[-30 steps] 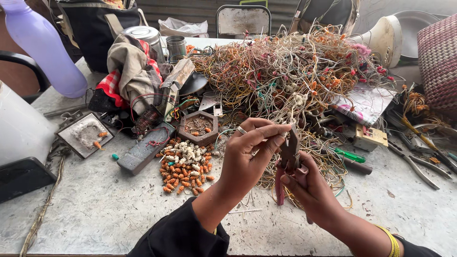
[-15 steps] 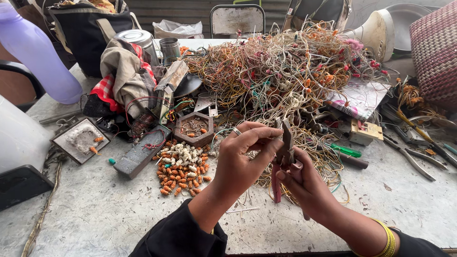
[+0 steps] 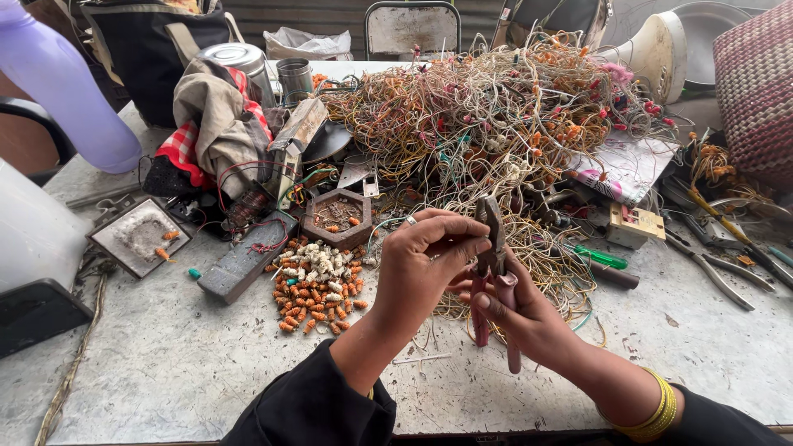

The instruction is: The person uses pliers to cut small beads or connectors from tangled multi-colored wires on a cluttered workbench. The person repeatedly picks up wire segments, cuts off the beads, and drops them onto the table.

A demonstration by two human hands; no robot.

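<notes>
Head view, left to right: a lilac bottle [image 3: 58,91] stands at the far left edge of the bench [image 3: 165,363], with a square tray [image 3: 139,235] near it. Just right of a grey bar [image 3: 244,260] lies a heap of orange and white caps [image 3: 318,281], below a small hexagonal dish [image 3: 336,217]. Behind them sit a rumpled cloth [image 3: 216,107] and a steel tin [image 3: 239,59].

The left hand [image 3: 425,264] is at the middle, its grip pinched with thumb and forefinger closed at the nose of the pliers [image 3: 493,264]; whether a wire end lies between the fingertips is too small to tell. The right hand [image 3: 529,318] is clenched round the pliers' pink handles, the tool upright. Compared with a second ago, the left fingers have come in against the plier nose and both hands sit a little lower and nearer the body, so the work seems to be at the nipping or stripping stage. The big wire tangle [image 3: 504,116] lies just behind the hands, touching the bench. Farther right: a green screwdriver [image 3: 601,257], spare pliers [image 3: 714,277], a woven basket [image 3: 756,87].
</notes>
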